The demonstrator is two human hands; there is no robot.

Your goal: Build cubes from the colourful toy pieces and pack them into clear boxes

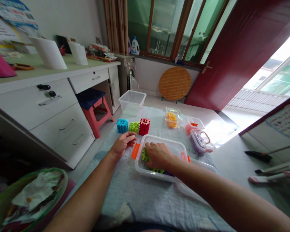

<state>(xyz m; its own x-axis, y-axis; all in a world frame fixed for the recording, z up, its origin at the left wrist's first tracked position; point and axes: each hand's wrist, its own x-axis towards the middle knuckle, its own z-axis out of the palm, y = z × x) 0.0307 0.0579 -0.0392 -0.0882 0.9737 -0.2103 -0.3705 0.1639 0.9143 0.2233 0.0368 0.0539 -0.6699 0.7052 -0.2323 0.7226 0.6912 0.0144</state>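
Note:
My right hand (158,155) reaches down into a clear plastic box (141,172) with orange latches, its fingers bent and closed on a green interlocking block piece (145,155). More green pieces (158,170) lie beneath that hand, along with something dark purple. Left of the box, my left hand (123,144) hovers over the cloth with its fingers loosely extended, and nothing shows in them. Just beyond it stand a blue notched cube (122,126), a green notched block (134,127) and a taller red notched block (144,126).
An uncovered clear bin (132,100) stands at the table's far end. Small clear containers hold yellow pieces (171,120), orange-red pieces (188,129) and purple pieces (201,141). A translucent lid (207,166) lies right of the box. A waste basket (65,183) is at lower left.

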